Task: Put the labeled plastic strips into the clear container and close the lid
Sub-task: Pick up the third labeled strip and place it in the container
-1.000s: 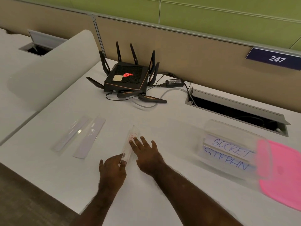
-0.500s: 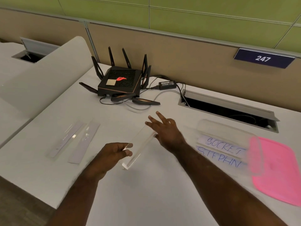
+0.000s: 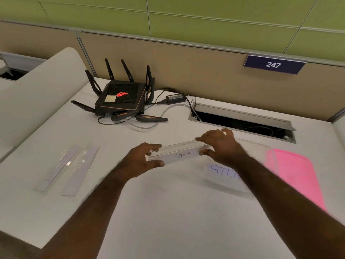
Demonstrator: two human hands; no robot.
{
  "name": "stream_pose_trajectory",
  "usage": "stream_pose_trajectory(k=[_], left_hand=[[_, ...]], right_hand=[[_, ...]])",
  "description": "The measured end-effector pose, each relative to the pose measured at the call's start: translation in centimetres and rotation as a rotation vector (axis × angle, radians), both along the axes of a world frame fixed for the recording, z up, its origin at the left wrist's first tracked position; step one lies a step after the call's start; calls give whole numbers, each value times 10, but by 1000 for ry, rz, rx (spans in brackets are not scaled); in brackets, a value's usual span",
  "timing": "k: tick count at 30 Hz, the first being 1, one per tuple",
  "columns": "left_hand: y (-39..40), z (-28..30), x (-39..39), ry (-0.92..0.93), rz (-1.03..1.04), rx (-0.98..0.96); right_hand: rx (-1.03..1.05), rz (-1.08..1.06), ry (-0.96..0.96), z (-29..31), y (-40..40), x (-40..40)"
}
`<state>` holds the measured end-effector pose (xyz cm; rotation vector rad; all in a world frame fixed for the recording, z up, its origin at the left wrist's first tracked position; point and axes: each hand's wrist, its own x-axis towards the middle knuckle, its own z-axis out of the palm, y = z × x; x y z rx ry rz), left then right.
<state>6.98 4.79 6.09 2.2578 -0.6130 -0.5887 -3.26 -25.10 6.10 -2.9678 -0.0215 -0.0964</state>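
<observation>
A clear plastic strip labelled PANDA (image 3: 180, 153) is held level above the desk, lengthwise between both hands. My left hand (image 3: 143, 159) pinches its left end and my right hand (image 3: 221, 144) pinches its right end. Just right of it lies the clear container (image 3: 233, 186) on its side, with a strip reading STE... (image 3: 225, 171) inside, partly hidden by my right forearm. The pink lid (image 3: 296, 172) lies flat beyond the container's right end. Two more strips (image 3: 69, 168) lie side by side on the desk at the left.
A black router (image 3: 122, 99) with antennas and its cables sit at the back of the white desk (image 3: 168, 212). An open cable slot (image 3: 242, 122) runs along the back right. A rounded white divider (image 3: 37, 94) stands at the left. A sign reads 247 (image 3: 273, 64).
The strip was lifted off the desk, swung from lengthwise to crosswise and carried right toward the container. My right hand, open before, now grips its right end.
</observation>
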Motion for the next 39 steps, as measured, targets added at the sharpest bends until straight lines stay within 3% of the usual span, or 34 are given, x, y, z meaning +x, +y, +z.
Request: stream_pose_trajectory(k=[7,15,25,39], left_hand=[[-81,5,4,-331,-169,85],[-164,-1,-17,-581,-354,226],[-204,-17,-47,-733,-554,514],[-232,-33,-71,-728,-664,847]], right_hand=[[6,-227,-4,10,-59,-44],[-94,-399,34,-1,-107,-100],[-195,-502,121,-23,-117,-131],[-507,-375,427,-31,-95,-110]])
